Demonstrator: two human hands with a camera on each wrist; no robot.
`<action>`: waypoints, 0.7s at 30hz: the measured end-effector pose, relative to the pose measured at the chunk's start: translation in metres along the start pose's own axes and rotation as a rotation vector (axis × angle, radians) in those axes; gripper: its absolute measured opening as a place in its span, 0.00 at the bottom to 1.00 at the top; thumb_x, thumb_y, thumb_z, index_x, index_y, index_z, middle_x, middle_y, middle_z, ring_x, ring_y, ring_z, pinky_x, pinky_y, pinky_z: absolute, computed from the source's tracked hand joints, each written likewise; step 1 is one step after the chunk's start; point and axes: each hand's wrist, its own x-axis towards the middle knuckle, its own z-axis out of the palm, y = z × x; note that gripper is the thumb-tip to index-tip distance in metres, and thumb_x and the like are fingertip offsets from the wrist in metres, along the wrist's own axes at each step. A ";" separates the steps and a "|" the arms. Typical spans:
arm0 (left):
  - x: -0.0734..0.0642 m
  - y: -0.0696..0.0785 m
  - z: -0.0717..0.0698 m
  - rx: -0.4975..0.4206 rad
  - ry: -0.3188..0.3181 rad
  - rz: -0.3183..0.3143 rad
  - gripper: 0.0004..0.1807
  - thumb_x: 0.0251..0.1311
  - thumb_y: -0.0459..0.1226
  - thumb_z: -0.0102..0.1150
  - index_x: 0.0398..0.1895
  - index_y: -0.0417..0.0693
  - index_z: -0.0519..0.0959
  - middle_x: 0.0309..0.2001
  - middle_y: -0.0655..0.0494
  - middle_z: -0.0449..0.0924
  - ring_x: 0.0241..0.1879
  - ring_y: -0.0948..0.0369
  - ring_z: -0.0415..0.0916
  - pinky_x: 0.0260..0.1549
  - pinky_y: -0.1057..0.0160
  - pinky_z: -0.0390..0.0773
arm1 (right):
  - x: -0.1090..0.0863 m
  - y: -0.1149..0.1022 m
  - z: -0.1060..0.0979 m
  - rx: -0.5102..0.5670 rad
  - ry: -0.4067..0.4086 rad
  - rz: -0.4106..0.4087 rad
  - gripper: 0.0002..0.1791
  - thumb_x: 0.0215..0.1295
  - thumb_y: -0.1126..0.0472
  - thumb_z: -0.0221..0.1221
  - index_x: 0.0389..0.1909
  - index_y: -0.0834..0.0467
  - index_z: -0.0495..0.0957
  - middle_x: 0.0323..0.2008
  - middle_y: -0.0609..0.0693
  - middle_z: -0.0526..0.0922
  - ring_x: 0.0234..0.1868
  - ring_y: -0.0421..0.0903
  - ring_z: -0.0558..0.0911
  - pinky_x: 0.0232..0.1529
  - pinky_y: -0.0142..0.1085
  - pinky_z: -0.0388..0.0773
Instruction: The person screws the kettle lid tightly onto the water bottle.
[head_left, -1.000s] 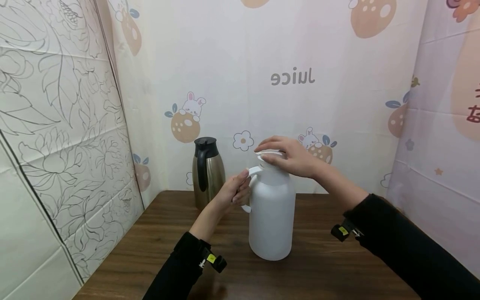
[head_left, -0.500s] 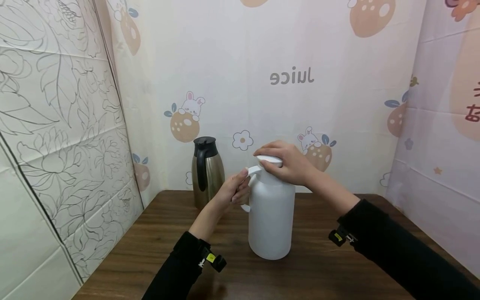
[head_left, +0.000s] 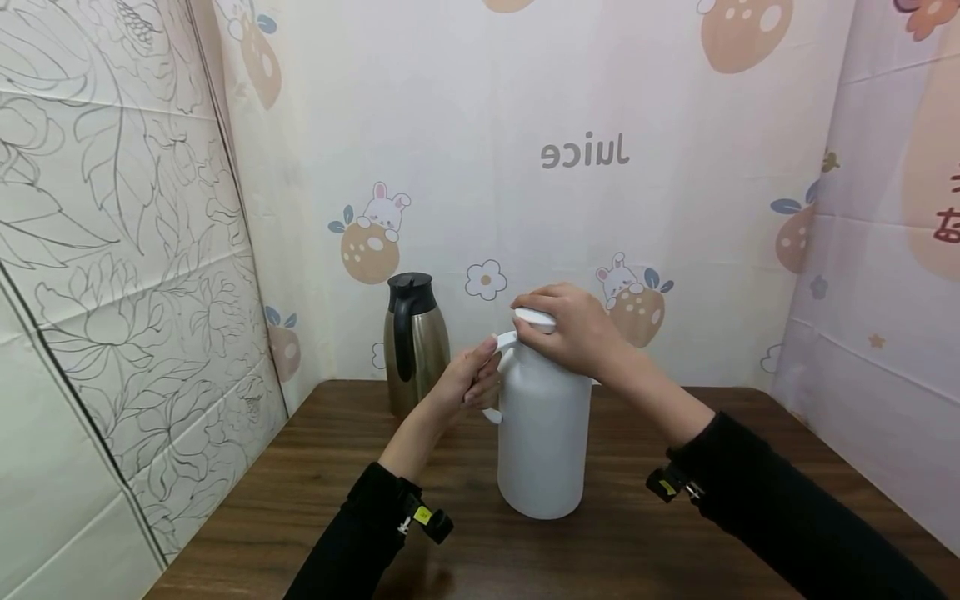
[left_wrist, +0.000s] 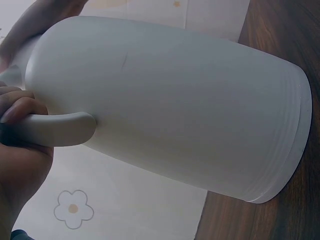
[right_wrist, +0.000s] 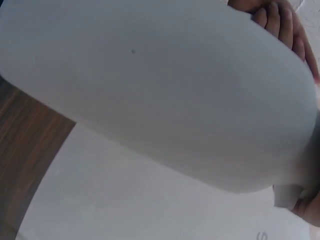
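A white vacuum jug (head_left: 543, 442) stands upright on the table in the head view and fills most of both wrist views. My left hand (head_left: 468, 379) grips its handle (left_wrist: 65, 131), fingers curled round it. At the top, my right hand (head_left: 573, 333) holds the jug's white lid (head_left: 535, 319), thumb on the near side and fingers over the far side. The lid sits at the neck, its right part hidden under the palm. In the right wrist view the curled left fingers (right_wrist: 285, 27) show past the jug's body.
A gold vacuum jug (head_left: 429, 350) with a black top and handle stands behind and left, close to my left hand. The brown wooden table (head_left: 315, 500) ends at a printed curtain (head_left: 450, 167) behind, with another patterned wall (head_left: 135, 250) on the left.
My right hand has come down and turned on the lid, its forearm swinging lower and inward. The lid sits lower on the neck. The left hand and jug have stayed put.
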 end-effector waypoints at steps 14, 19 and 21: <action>0.001 0.001 -0.001 -0.007 -0.024 0.011 0.27 0.86 0.54 0.38 0.23 0.57 0.66 0.13 0.69 0.65 0.11 0.70 0.60 0.14 0.71 0.58 | -0.001 -0.028 0.003 -0.194 -0.014 0.161 0.18 0.74 0.49 0.62 0.54 0.56 0.88 0.52 0.61 0.88 0.51 0.62 0.84 0.39 0.49 0.82; 0.000 0.001 -0.001 -0.006 -0.024 0.012 0.27 0.87 0.53 0.36 0.24 0.57 0.66 0.13 0.69 0.65 0.12 0.70 0.61 0.14 0.71 0.59 | -0.001 -0.029 0.000 -0.182 -0.063 0.175 0.21 0.76 0.46 0.61 0.57 0.57 0.86 0.54 0.62 0.87 0.54 0.63 0.83 0.43 0.50 0.82; -0.001 0.001 0.000 -0.007 -0.017 0.010 0.27 0.87 0.53 0.36 0.23 0.57 0.66 0.13 0.69 0.65 0.11 0.70 0.60 0.14 0.71 0.58 | -0.001 -0.029 -0.003 -0.169 -0.102 0.181 0.24 0.76 0.44 0.60 0.60 0.57 0.85 0.57 0.62 0.86 0.57 0.63 0.82 0.47 0.52 0.81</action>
